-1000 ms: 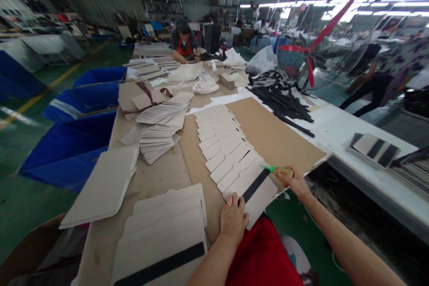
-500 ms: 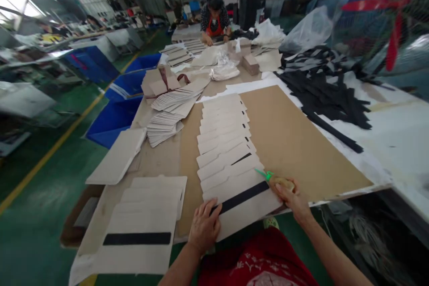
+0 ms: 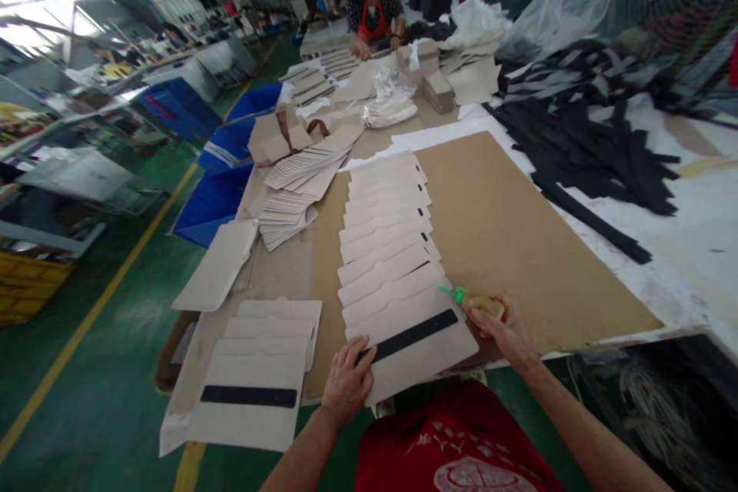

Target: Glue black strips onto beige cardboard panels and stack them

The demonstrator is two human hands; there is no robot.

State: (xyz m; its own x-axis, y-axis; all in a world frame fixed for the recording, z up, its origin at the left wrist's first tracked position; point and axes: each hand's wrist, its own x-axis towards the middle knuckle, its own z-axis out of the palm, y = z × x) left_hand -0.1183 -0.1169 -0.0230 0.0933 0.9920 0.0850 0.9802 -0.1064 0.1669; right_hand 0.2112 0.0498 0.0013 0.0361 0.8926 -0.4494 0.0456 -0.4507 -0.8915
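**Bottle in right hand at front panel; left hand on panel edge**

The front panel (image 3: 423,367) lies at the near end of an overlapping row of panels (image 3: 380,246), on a brown board (image 3: 519,246) on the table (image 3: 288,269). Its near edge points toward the worker. A black strip (image 3: 410,334) runs across it.

The left hand (image 3: 347,375) rests at the panel's left edge, fingers over the strip's end. The right hand (image 3: 507,329) has its fingers wrapped round a bottle (image 3: 484,305); the green nozzle (image 3: 460,294) points left, just beyond the strip's right end.

Judged from this position, sound practice is to press the panel flat with the left fingers, so that neither it nor the overlapped row slides. The bottle is best held low with a light, even squeeze, its nozzle guided without dragging on the strip or marking the pale face. The strip should lie straight, without twist or crease.

Several points remain unverified. The left fingers cover the strip's left end; whether the thumb pinches it cannot be told. Contact between nozzle tip and panel cannot be confirmed, nor can the bottle's contents. The right hand hides the bottle's base. In the row behind, overlap conceals most of each face, leaving short black marks at the right edges. A fan (image 3: 680,8) is cut off at upper right.
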